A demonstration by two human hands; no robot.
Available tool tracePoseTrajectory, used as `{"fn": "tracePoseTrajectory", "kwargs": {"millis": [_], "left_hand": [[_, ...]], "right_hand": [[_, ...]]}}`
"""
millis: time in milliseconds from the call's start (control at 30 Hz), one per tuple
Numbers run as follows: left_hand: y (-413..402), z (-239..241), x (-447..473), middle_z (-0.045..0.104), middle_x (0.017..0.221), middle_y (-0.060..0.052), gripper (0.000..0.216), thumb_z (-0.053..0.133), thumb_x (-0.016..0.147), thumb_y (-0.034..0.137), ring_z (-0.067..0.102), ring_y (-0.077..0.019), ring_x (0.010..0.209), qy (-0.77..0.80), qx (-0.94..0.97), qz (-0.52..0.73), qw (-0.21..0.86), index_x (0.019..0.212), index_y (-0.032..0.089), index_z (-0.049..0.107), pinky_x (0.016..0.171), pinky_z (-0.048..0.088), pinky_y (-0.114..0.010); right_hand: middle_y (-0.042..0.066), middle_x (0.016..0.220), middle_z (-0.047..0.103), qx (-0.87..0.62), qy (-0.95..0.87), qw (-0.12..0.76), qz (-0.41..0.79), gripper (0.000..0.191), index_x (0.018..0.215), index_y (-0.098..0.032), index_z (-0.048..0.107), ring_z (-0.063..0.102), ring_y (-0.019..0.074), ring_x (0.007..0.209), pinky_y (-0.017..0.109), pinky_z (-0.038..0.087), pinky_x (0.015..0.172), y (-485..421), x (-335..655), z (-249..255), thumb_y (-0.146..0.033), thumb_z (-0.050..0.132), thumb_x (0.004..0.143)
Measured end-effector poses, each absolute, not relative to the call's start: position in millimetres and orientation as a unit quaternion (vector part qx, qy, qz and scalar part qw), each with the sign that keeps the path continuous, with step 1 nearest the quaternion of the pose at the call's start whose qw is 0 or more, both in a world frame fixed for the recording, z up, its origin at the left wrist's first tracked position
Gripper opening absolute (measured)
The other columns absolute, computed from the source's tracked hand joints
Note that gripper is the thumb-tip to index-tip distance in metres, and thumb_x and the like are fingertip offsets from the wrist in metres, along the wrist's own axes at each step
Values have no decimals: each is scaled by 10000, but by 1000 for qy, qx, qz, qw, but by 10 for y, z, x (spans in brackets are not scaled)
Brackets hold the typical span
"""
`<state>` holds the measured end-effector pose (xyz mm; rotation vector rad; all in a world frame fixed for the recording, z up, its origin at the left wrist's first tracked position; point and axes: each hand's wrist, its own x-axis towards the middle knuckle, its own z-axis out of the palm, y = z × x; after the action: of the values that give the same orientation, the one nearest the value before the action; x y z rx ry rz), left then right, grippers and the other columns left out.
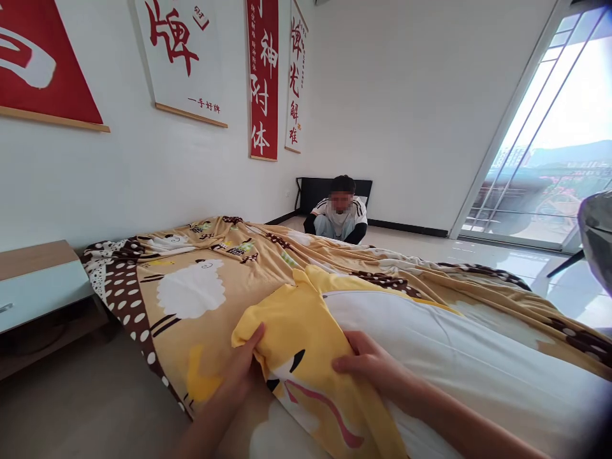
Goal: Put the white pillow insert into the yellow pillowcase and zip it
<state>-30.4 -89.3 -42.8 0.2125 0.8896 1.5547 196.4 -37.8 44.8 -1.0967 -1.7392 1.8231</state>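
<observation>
A yellow pillowcase (306, 331) with a cartoon face is partly pulled over a white pillow (459, 363) lying on the bed. My left hand (241, 373) pinches the pillowcase's left edge, thumb on top. My right hand (373, 366) grips the cloth at the pillow's near end, fingers curled into the fabric. Both hands are closed on the pillowcase.
The low bed carries a tan bedsheet (201, 287) with sheep and brown dotted trim. A wooden nightstand (38, 287) stands at the left wall. A person (340, 220) sits on the floor beyond the bed. A glass door (549, 146) is at right.
</observation>
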Motion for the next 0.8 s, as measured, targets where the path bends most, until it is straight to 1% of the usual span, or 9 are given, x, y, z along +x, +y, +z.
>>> {"fn": "tracePoseTrajectory", "kwargs": {"millis": [67,200,267,367,400,467,567,667,800], "left_hand": [[-708,-405,-324,660,1128,-93,391,682,782,359,649,-217,975,422,75,682,592,1118,171,611,831,551,-300],[-337,-282,-436,701,904,-125,220,602,842,275,674,-193,750,461,65,702,539,966,97,637,720,567,-295],[-171,-117,-507,699,833,-100,168,574,860,246,661,-166,676,451,77,728,511,915,99,632,679,562,-275],[51,146,-603,692,802,-56,166,580,865,277,648,-142,641,430,94,766,469,922,127,624,669,554,-257],[117,194,-626,690,795,-49,178,594,858,293,646,-140,638,428,96,773,458,927,132,622,666,551,-255],[226,183,-654,682,772,-41,194,618,843,304,636,-133,621,434,96,776,447,929,130,620,646,539,-244],[284,-48,-679,672,740,-45,193,632,835,274,605,-117,573,458,90,760,451,937,111,619,611,516,-225],[153,-282,-722,689,821,-85,211,620,839,269,624,-142,631,477,94,727,485,966,100,623,630,520,-245],[-314,-353,-715,662,1088,-101,325,533,879,401,645,-200,898,432,153,687,563,1083,166,626,784,535,-305]], "right_hand": [[21,921,688,-388,-623,182,654,401,987,-162,622,632,227,882,305,498,737,-427,1988,413,-280,646,605],[20,981,687,-389,-600,171,678,427,1040,-189,586,640,216,902,304,506,767,-443,1961,431,-266,619,621],[32,950,692,-423,-605,211,641,400,1011,-186,589,647,212,840,296,513,706,-385,1991,535,-275,634,623],[61,963,687,-467,-571,296,607,407,992,-180,595,649,213,812,287,514,655,-294,2181,735,-353,691,637],[71,982,684,-459,-568,297,615,423,996,-175,598,650,216,828,285,514,663,-288,2266,770,-367,711,636],[80,1010,677,-421,-582,257,646,436,1007,-163,607,649,226,880,287,513,701,-334,2419,740,-349,731,633],[72,1052,663,-349,-620,210,671,432,1039,-167,613,620,242,997,315,500,815,-477,2512,480,-289,715,637],[70,1097,644,-302,-636,209,678,430,1070,-186,605,579,244,1084,347,464,919,-536,2479,211,-279,692,660],[94,1174,618,-266,-658,211,672,438,1163,-196,583,571,236,1109,366,462,937,-466,2468,170,-252,611,729]]}}
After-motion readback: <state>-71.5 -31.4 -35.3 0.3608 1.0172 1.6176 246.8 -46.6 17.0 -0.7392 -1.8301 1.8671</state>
